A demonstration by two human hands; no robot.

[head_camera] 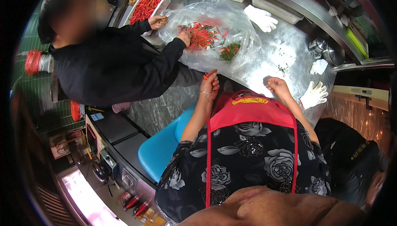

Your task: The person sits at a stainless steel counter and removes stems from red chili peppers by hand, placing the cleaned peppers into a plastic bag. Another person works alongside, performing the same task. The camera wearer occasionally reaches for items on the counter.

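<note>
My left hand (210,84) is curled around several red chilies (207,76) near the front edge of the metal table. To its right, my right hand (278,86) is raised over the tabletop with thumb and fingertips drawn together; I see nothing clearly held in it, and a dark blurred patch lies beside the fingertips. Beyond my hands a clear plastic bag (198,11) is spread on the table. On it lie a heap of red chilies with green stems (203,38) and a pile of green stems (230,51).
A co-worker in black (114,64) reaches into the chilies from the left. A white basket (166,4) full of red chilies stands behind. White gloves (260,18), another glove (314,95), metal cups (333,53) and green scraps (282,68) are on the metal table (288,50). A blue chair (161,145) stands left.
</note>
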